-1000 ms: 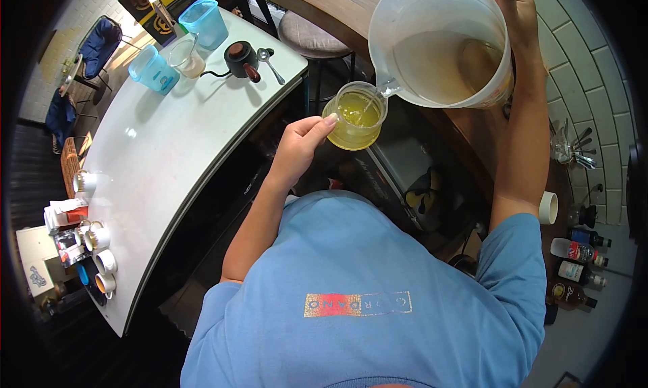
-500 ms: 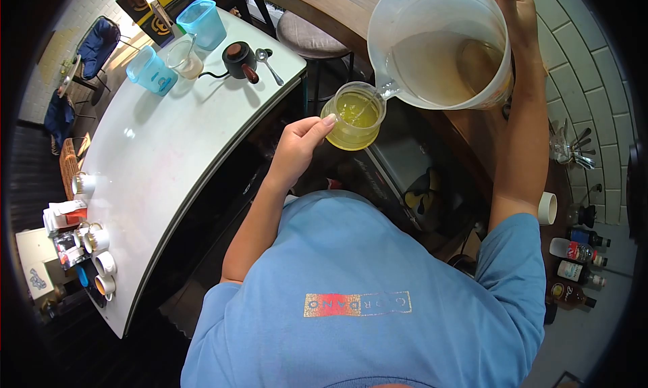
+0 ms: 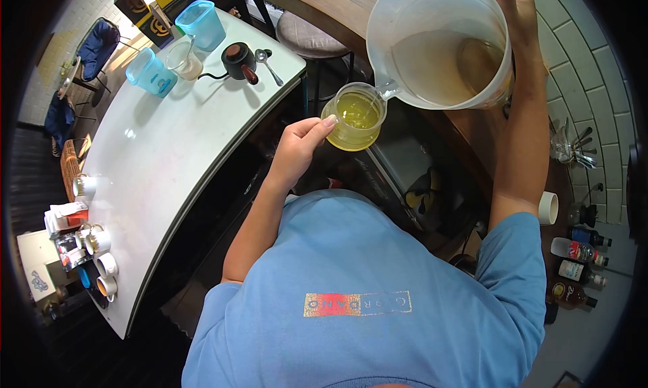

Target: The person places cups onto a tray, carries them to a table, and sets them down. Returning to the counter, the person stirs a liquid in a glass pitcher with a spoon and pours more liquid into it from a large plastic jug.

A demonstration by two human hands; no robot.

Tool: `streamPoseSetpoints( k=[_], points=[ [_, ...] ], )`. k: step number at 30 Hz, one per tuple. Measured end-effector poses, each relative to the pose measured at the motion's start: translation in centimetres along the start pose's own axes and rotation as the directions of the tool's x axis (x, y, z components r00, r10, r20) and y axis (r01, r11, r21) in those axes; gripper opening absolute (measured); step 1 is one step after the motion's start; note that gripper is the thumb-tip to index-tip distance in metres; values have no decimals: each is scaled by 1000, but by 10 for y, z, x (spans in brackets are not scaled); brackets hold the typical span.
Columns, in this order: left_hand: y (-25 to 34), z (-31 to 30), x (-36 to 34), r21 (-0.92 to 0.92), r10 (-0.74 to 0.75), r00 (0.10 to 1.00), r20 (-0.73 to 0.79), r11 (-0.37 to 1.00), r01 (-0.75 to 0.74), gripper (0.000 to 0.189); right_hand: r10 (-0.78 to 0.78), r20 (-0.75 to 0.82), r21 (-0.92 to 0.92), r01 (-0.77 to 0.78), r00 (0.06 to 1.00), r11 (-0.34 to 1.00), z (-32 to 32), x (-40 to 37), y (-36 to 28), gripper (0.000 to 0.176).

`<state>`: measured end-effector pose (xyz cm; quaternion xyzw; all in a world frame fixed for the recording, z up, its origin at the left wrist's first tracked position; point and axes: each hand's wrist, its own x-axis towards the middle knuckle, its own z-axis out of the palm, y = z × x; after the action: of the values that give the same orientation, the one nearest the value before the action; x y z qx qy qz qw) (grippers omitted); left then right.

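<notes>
My left hand (image 3: 299, 143) is closed on the handle side of a small clear cup (image 3: 351, 142), thumb uppermost. Yellow-green liquid (image 3: 358, 111) fills much of it, its surface rippled. Over the cup's right rim reaches the spout of a large translucent plastic pitcher (image 3: 405, 47), tipped toward the cup. Thin brownish liquid lies inside the pitcher, and clear liquid shows at the spout. At the upper right my right hand (image 3: 516, 13) is wrapped round the pitcher's handle; the pitcher partly hides its fingers.
On the white counter (image 3: 169, 165) at left stand blue plastic containers (image 3: 202, 27), a glass measuring cup (image 3: 182, 60), a black kettle (image 3: 238, 60), a spoon (image 3: 268, 67) and several white mugs (image 3: 106, 263). A stool (image 3: 310, 35) is beyond. Bottles (image 3: 577, 249) and cutlery (image 3: 574, 145) are at right.
Both hands, the cup and the pitcher keep nearly the same positions. The ripples on the liquid in the cup look different.
</notes>
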<state>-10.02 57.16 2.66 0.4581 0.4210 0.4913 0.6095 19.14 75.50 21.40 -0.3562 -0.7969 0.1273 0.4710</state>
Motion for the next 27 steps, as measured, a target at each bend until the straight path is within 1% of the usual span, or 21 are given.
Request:
streamPoseSetpoints(
  k=[3,7,10,19,21,22,24,25,27],
  points=[
    [1,1,-1,-11,1,1000,2,1000,-1,34,19,-7,-24,-19,1000,1000,-3,0,6,63],
    [-2,1,-1,-11,0,1000,2,1000,0,33,8,10,-12,-8,1000,1000,-3,-1,1,63],
    [-5,-2,0,-8,-20,1000,19,1000,20,33,6,4,-47,-5,1000,999,-4,-1,1,63],
    [0,2,-2,5,2,1000,9,1000,-2,35,7,-26,-64,-9,1000,998,-2,-1,4,64],
    [-1,2,-2,2,4,1000,12,1000,-4,35,-6,-46,1,6,999,1000,2,-2,0,65],
    [-1,2,-2,0,5,1000,15,1000,-5,35,-5,-46,1,6,999,1000,1,-3,-2,65],
    [-1,3,-2,-1,-1,1000,12,1000,1,35,80,-17,-36,-81,997,996,-2,-2,-7,65],
    [-1,3,-2,-2,-6,1000,9,1000,6,35,80,-17,-36,-81,997,996,-2,-3,-6,65],
    [-2,2,-1,4,-1,1000,10,1000,1,35,31,-6,-44,-31,1000,999,-3,-4,-5,66]
  ],
)
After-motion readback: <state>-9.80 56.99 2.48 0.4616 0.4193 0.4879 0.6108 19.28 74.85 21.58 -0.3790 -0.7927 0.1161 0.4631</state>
